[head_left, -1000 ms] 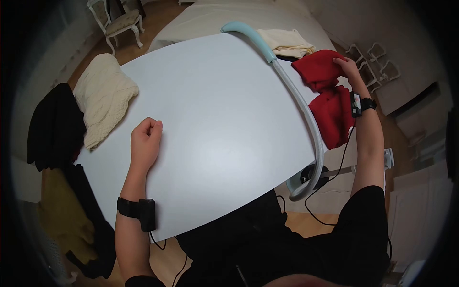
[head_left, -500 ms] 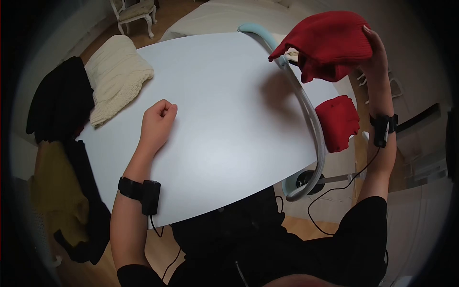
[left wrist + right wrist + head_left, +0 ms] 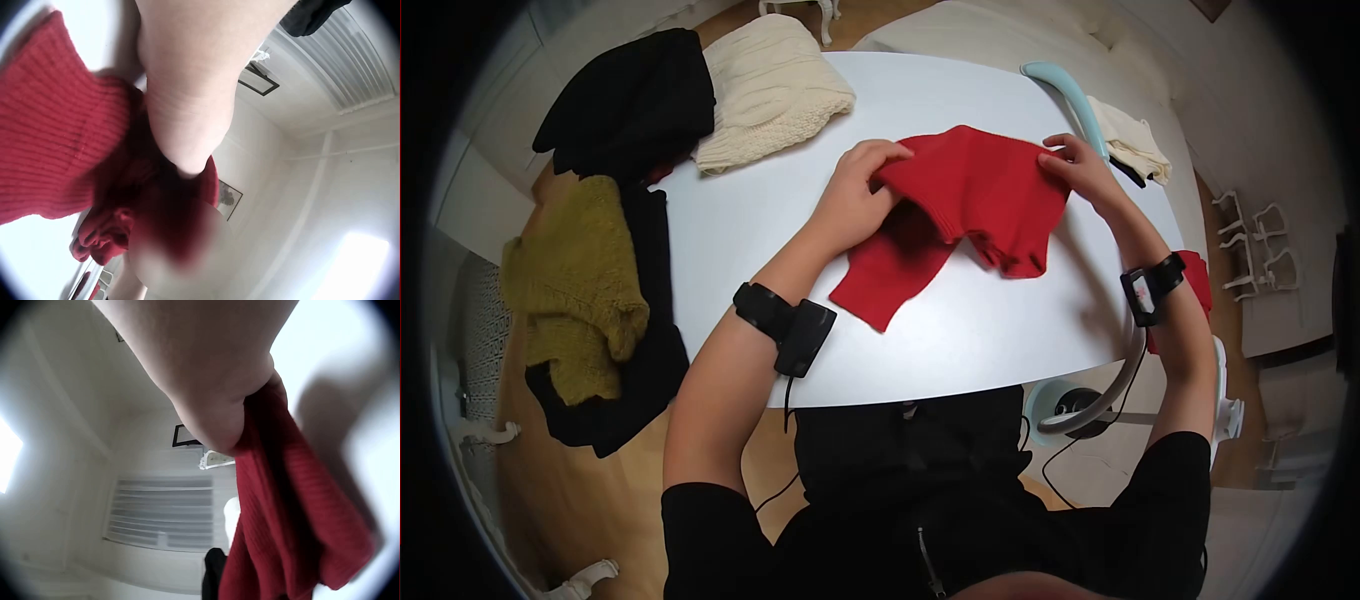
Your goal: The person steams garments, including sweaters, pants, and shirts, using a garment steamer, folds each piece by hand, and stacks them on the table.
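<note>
Over the middle of the white table, a red knit sweater is held up between both hands. My left hand grips its left edge, fingers on top and thumb below. At the upper right corner my right hand pinches the cloth. A loose flap hangs toward the tabletop, and the lower folds are bunched. In the left wrist view, a ribbed part of the sweater spreads beside the hand. In the right wrist view, gathered ribbed folds drop from the thumb; the other fingertips are mostly hidden.
Black and cream knits lie at the table's left, an olive knit over its edge. A hose with a light blue handle runs along the right side. Beyond are a cream cloth and another red garment.
My right hand has lifted the red sweater from the right side and brought it over the table's middle. My left hand has moved up from resting on the table and taken its other edge.
</note>
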The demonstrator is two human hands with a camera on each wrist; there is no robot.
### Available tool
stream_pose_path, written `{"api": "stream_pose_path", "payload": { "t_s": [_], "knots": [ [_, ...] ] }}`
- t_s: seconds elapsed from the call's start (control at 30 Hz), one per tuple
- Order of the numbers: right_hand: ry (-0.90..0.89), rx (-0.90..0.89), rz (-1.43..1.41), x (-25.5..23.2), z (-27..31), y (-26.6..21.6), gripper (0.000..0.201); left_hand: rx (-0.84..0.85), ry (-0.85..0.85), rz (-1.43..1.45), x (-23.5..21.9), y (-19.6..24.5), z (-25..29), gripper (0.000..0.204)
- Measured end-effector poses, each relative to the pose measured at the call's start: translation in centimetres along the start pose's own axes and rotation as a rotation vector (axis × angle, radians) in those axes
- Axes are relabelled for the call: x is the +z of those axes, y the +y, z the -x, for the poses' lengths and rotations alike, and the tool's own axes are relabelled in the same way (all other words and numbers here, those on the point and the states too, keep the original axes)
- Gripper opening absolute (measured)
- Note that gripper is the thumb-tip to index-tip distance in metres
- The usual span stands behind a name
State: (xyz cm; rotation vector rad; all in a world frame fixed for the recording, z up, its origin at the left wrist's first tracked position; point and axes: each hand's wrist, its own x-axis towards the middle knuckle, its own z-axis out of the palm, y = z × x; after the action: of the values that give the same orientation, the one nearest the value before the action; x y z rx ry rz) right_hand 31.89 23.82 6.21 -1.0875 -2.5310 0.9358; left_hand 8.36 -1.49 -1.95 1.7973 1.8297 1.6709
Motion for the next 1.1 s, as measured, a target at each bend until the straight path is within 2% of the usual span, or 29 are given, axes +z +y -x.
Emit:
{"api": "stream_pose_path", "payload": {
  "t_s": [0.03,0.07,0.13,0.2,0.27,0.33,0.4,0.43,0.47,0.5,0.53,0.57,0.6,0.67,0.73,0.8,0.87,0.93,0.97,1.0,1.07,1.1],
  "knots": [
    [0.032,-0.081,0.081,0.6,-0.4,1.1,0.046,-0.103,-0.011,0.043,-0.2,-0.1,-0.1,0.038],
    [0.025,-0.085,0.085,0.4,-0.7,2.2,0.046,-0.208,-0.024,0.088,-0.2,-0.2,-0.1,0.025],
    [0.166,-0.290,0.205,0.7,0.9,2.3,0.050,-0.158,0.054,0.100,0.1,-0.2,0.0,0.017],
    [0.198,-0.345,0.269,0.1,3.4,0.9,0.046,-0.142,0.069,0.058,0.0,-0.2,0.0,0.017],
    [-0.090,0.032,0.637,-0.6,6.8,-2.3,0.046,-0.200,0.042,0.075,-0.4,0.4,0.0,0.016],
    [-0.425,0.125,0.590,-0.9,8.5,-1.9,0.051,-0.243,0.014,0.089,-0.4,0.5,0.1,0.016],
    [-0.578,0.011,0.376,-0.6,9.8,-1.6,0.051,-0.326,-0.076,0.146,-0.1,0.3,0.1,0.016],
    [-0.572,-0.060,0.237,-0.5,9.9,-0.7,0.048,-0.314,-0.094,0.142,0.1,0.2,0.1,0.016],
    [-0.561,-0.133,0.094,-0.1,9.9,0.5,0.050,-0.377,-0.139,0.263,0.2,0.3,0.3,0.019],
    [-0.540,-0.128,0.070,0.4,9.9,1.4,0.050,-0.443,-0.190,0.376,0.3,0.7,0.5,0.022],
    [-0.429,-0.186,-0.052,1.0,9.8,2.2,0.056,-0.432,-0.221,0.354,0.1,1.9,0.4,0.022],
    [-0.309,-0.248,-0.175,1.5,9.6,2.5,0.064,-0.627,-0.256,0.423,-0.2,3.4,0.2,0.025],
    [-0.408,-0.034,-0.345,0.7,9.6,0.7,0.082,-0.823,-0.283,0.483,-0.2,4.9,0.1,0.029],
    [-0.260,-0.086,-0.526,1.0,8.9,0.7,0.091,-0.899,-0.231,0.700,0.8,7.5,1.2,0.033],
    [-0.113,-0.153,-0.584,1.7,7.1,1.2,0.094,-0.888,-0.261,1.018,1.7,9.5,3.0,0.039],
    [-0.046,-0.142,-0.558,2.6,5.7,1.1,0.094,-0.974,-0.352,1.151,2.7,11.0,5.4,0.041],
    [-0.169,-0.089,-0.415,4.0,4.5,0.8,0.090,-0.999,-0.533,1.108,3.0,13.1,7.3,0.050],
    [-0.191,-0.135,-0.410,5.6,2.8,0.7,0.085,-0.694,-0.885,0.698,2.2,14.5,7.5,0.056],
    [-0.262,-0.222,-0.406,6.1,1.8,0.8,0.084,-0.722,-1.022,0.724,1.2,14.8,7.2,0.048],
    [-0.332,-0.308,-0.399,6.6,1.3,0.6,0.083,-0.731,-1.024,0.718,0.2,14.9,6.2,0.048],
    [-0.391,-0.271,-0.433,6.4,1.5,-1.4,0.081,-0.638,-1.098,0.506,-1.2,14.7,3.2,0.034],
    [-0.426,-0.340,-0.369,6.6,0.9,-1.6,0.080,-0.592,-0.834,0.402,-1.4,13.9,2.5,0.031]
  ]
}}
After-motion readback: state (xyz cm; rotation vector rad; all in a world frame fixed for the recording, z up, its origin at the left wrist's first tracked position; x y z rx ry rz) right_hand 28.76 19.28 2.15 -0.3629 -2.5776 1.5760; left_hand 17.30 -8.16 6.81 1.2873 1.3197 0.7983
